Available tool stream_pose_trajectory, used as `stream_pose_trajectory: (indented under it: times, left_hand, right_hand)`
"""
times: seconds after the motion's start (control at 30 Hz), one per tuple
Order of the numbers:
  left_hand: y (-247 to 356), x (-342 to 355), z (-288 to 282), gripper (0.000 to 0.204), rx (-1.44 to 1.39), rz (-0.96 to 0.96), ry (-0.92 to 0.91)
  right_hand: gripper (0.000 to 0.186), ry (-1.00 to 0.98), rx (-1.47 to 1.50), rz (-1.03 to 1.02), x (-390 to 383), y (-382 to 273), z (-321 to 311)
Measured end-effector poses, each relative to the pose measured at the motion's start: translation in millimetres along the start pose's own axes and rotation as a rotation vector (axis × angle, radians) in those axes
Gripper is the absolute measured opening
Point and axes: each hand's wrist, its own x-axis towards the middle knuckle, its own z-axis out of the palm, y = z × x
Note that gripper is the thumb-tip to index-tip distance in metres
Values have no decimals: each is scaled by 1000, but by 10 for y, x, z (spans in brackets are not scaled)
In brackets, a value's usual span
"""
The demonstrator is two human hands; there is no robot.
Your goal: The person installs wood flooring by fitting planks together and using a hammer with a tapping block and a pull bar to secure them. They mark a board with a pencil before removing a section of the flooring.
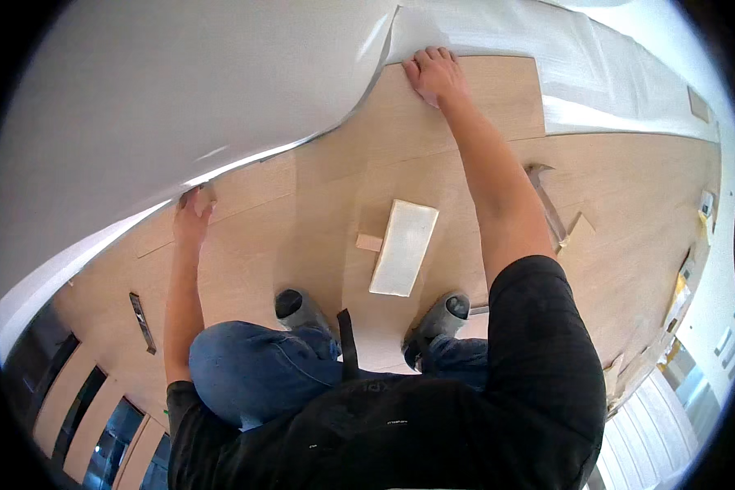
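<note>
Far ahead, my right hand [438, 75] curls its fingers over the far edge of a light wood floor plank [502, 94]. My left hand [193, 214] is at the left, touching the boards where they meet a large white surface. Its thumb stands apart from the fingers, and the fingertips are partly hidden at that edge. Between my feet and the planks' far edge lies a white rectangular block [404, 249], with a small wood offcut [368, 242] against its left side. A claw hammer [549, 208] rests on the floor beyond my right forearm.
The white surface [196, 90] curves across the upper left. White sheet underlay [604, 65] spreads beyond the planks. A dark narrow tool [143, 322] lies at the left. Near the hammer is a wood scrap [578, 233]; packages and scraps [676, 302] line the right edge.
</note>
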Motion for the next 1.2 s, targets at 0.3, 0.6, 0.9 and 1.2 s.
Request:
stream_pose_trajectory:
  times: [0.3, 0.6, 0.9, 1.2]
  left_hand:
    - [-163, -48, 283, 64, -85, 41, -55]
    - [-337, -109, 435, 63, 3, 74, -24]
    - [464, -55, 373, 64, -27, -54, -55]
    - [282, 116, 478, 56, 65, 117, 31]
  right_hand:
    - [46, 153, 57, -43, -60, 141, 374]
    - [39, 154, 75, -136, 59, 166, 496]
    - [38, 153, -3, -80, -69, 587, 404]
    - [37, 474, -299, -168, 365, 1128, 664]
